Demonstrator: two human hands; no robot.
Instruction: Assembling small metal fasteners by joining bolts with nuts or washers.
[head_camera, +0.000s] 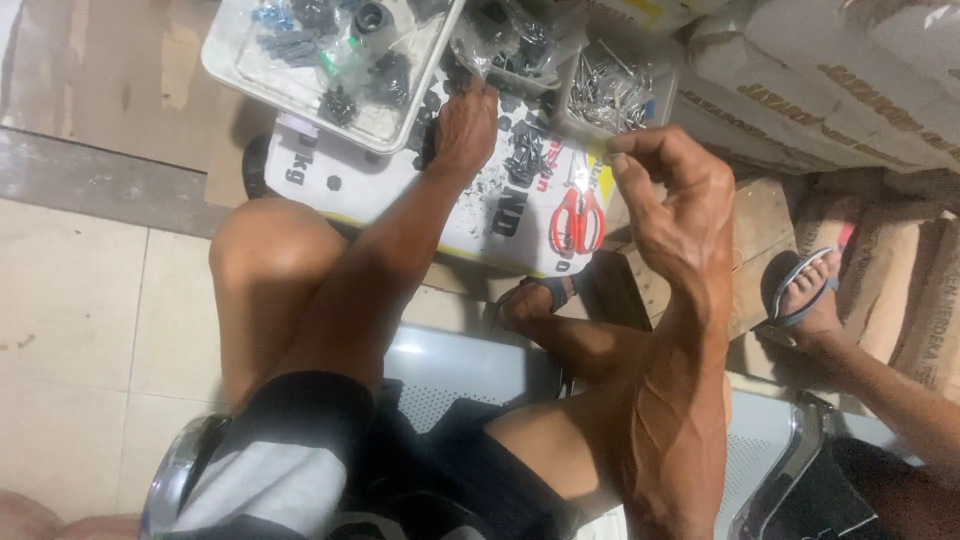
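Observation:
My left hand (463, 125) reaches forward, palm down, onto a scatter of small black parts (523, 155) lying on a white printed sack (385, 185). Its fingertips are curled into the parts and hidden. My right hand (668, 205) is raised to the right of the sack. Its thumb and forefinger are pinched together and nothing shows between them. Red-handled scissors (577, 220) lie on the sack just left of that hand. Beyond it stands a small tray of silvery nails (610, 92).
A clear plastic tray (240, 62) of black parts sits at the far left, with a bag of parts (512, 40) beside it. I sit on a metal bench (452, 378). Another person's sandalled foot (806, 296) rests at right, near stacked sacks (830, 85).

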